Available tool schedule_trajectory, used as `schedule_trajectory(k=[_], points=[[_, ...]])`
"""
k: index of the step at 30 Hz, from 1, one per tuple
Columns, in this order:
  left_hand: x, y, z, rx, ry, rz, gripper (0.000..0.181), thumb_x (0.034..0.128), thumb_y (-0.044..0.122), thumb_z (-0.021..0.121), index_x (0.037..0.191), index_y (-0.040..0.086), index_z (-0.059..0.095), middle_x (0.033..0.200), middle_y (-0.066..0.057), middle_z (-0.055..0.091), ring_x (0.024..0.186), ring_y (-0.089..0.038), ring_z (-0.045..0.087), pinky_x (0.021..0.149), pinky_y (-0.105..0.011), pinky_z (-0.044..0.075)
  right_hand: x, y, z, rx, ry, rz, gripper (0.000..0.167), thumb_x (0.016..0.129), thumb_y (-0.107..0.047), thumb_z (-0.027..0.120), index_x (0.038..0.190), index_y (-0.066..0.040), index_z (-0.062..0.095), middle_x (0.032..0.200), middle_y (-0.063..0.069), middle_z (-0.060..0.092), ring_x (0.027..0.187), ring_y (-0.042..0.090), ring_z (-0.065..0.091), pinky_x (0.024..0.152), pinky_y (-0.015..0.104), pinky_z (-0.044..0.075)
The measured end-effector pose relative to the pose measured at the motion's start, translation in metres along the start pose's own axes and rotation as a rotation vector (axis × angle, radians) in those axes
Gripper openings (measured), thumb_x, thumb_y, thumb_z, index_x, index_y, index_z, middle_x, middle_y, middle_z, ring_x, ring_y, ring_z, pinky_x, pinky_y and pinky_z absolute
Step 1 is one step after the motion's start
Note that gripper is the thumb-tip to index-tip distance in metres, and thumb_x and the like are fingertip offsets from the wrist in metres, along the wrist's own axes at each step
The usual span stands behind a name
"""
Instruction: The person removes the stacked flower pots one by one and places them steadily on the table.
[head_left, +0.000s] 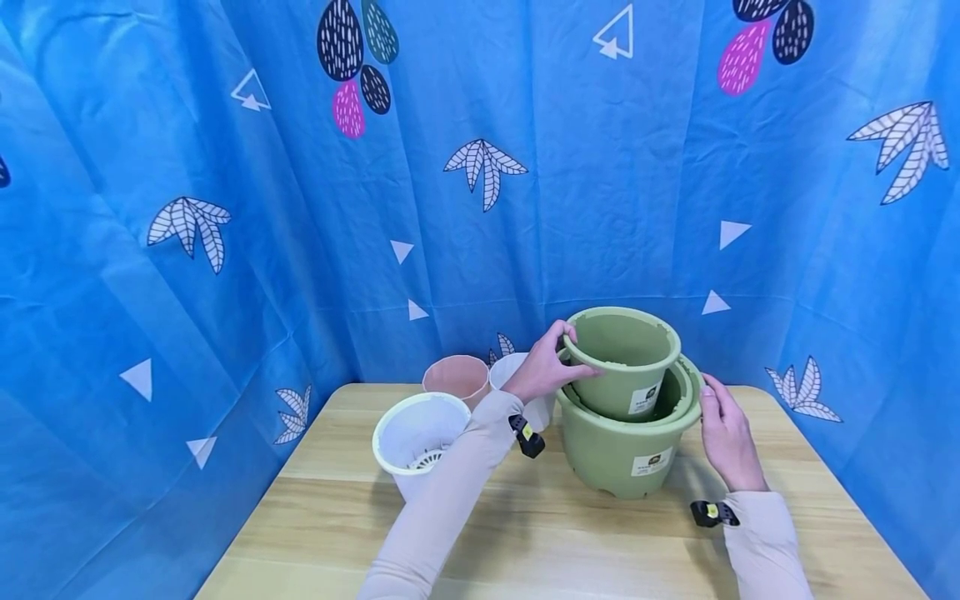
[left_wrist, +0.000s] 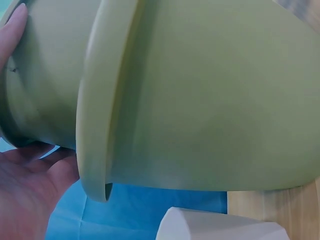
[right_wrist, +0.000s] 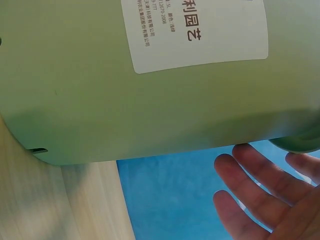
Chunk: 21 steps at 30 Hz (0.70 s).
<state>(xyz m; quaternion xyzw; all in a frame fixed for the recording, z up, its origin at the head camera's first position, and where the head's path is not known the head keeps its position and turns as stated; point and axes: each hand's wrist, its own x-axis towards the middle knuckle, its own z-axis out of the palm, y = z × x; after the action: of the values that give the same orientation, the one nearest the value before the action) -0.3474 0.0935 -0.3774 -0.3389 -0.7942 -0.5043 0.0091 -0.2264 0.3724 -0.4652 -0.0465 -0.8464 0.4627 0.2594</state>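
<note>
My left hand grips the rim of a small green flowerpot, thumb on the near side and fingers behind. That pot sits slightly tilted, its lower part inside a medium green pot. The medium pot is nested in a large green pot standing on the table, with a white label on its front. My right hand is at the large pot's right side by the rim. In the right wrist view, its fingers are fairly straight and spread, a fingertip touching the pot wall; the thumb is hidden there.
A white pot with a slotted bottom stands left of my left forearm. Behind it are a pink pot and another white pot, partly hidden by my left hand. The wooden table meets a blue patterned curtain at the back and sides.
</note>
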Motion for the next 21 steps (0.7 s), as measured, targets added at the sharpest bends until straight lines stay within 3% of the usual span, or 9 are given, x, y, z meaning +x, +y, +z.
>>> schedule_trajectory(k=[6, 13, 21], points=[[0.0017, 0.0025, -0.0006, -0.042, 0.006, 0.015, 0.055, 0.0787, 0.026, 0.092, 0.107, 0.017, 0.045, 0.113, -0.006, 0.057, 0.109, -0.012, 0.056, 0.084, -0.023, 0.05, 0.0005, -0.0006, 0.0006, -0.002, 0.003, 0.001, 0.058, 0.113, -0.04, 0.026, 0.157, -0.003, 0.037, 0.157, 0.033, 0.041, 0.145, 0.058, 0.036, 0.114, 0.074, 0.03], [0.0017, 0.0058, -0.0027, -0.087, 0.042, 0.035, 0.054, 0.0782, 0.022, 0.092, 0.106, 0.016, 0.046, 0.111, -0.003, 0.055, 0.109, -0.011, 0.056, 0.09, -0.026, 0.048, -0.0002, -0.0016, 0.0, -0.012, -0.017, 0.014, 0.059, 0.113, -0.04, 0.025, 0.158, -0.003, 0.035, 0.158, 0.034, 0.039, 0.145, 0.059, 0.035, 0.113, 0.075, 0.03], [0.0031, 0.009, -0.0073, -0.142, 0.051, 0.055, 0.053, 0.0796, 0.019, 0.091, 0.109, 0.012, 0.047, 0.129, -0.02, 0.056, 0.112, -0.015, 0.057, 0.106, -0.058, 0.049, -0.0007, -0.0026, -0.0004, -0.018, -0.034, 0.029, 0.06, 0.113, -0.042, 0.024, 0.16, -0.004, 0.033, 0.159, 0.033, 0.038, 0.145, 0.058, 0.035, 0.113, 0.076, 0.03]])
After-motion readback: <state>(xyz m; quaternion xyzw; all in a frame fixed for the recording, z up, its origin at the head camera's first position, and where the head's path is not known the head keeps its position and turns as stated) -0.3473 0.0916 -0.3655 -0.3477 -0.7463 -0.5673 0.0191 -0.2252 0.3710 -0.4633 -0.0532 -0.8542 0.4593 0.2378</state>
